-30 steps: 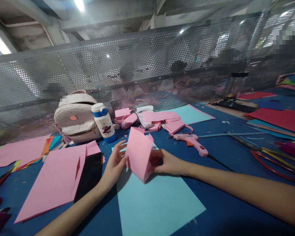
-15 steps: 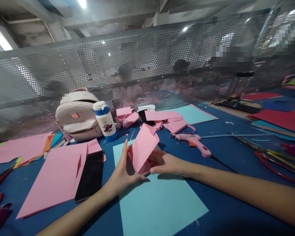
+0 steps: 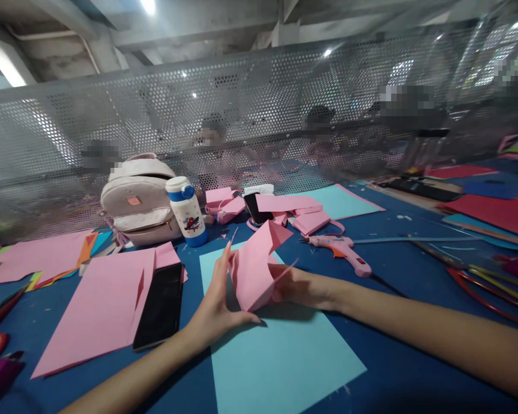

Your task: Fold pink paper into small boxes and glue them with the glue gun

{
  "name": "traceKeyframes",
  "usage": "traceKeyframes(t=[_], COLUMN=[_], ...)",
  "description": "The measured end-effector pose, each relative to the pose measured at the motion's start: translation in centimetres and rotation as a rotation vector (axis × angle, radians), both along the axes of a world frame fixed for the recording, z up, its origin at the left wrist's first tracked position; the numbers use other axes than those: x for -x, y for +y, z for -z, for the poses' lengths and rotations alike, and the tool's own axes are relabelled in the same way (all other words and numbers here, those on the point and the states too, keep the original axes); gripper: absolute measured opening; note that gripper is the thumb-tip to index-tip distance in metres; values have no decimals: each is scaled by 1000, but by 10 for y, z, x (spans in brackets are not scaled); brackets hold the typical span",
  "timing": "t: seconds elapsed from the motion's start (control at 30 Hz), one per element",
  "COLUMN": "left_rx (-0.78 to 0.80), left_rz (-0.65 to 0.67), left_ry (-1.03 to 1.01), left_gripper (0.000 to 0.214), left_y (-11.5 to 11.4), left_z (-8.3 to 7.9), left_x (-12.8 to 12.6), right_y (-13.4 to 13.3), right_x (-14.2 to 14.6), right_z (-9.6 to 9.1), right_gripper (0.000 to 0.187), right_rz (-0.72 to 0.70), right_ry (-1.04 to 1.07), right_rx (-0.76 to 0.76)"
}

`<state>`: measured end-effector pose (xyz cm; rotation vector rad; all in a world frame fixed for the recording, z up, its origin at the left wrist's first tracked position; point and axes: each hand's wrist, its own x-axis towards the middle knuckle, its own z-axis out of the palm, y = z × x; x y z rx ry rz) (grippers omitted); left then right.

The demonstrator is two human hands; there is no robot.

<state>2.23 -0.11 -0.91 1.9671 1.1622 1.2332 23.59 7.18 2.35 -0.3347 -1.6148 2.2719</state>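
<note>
A folded piece of pink paper (image 3: 252, 273) stands between my hands, creased into a box-like shape with flaps sticking up and out. My left hand (image 3: 216, 307) holds its left side, the fingers up along the edge and the thumb reaching across in front of the base. From the right, my right hand (image 3: 300, 287) grips it with the fingertips hidden behind a flap. Under both hands lies a light blue sheet (image 3: 280, 356) on the blue table. To the right rests a pink glue gun (image 3: 347, 253) with a dark cord.
Pink sheets (image 3: 95, 305) and a black phone (image 3: 159, 307) lie to my left. Behind stand a pale backpack (image 3: 142, 198), a bottle (image 3: 187, 213) and pink paper bags (image 3: 313, 221). Scissors (image 3: 487, 293) lie at right. A perforated metal screen (image 3: 250, 92) closes off the back.
The pink paper has turned and tipped in my hands, so a flap now juts to the right. My right hand has shifted behind it, its thumb now out of sight.
</note>
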Motion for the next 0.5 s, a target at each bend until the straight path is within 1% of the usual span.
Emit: traceKeyframes(t=[0.1,0.17,0.27,0.37,0.5], left_rx=[-39,-61,-68,-27,59], left_rz=[16,25,32,35,1], left_ry=[36,51,64,51,-4], left_gripper=[130,130,129,125,114], left_y=[0,0,1,1,3], left_z=[-1,-2,-3,-2,3], left_x=[-1,-1,-1,-1,-2], right_y=[-2,-4,-6,-8,-8], right_x=[0,-1,-1,0,1], right_z=[0,3,7,8,8], right_gripper=[57,61,59,57,58], right_rz=[-13,15,64,35,-33], right_ry=[57,52,19,45,58], right_rx=[29,61,92,114,124])
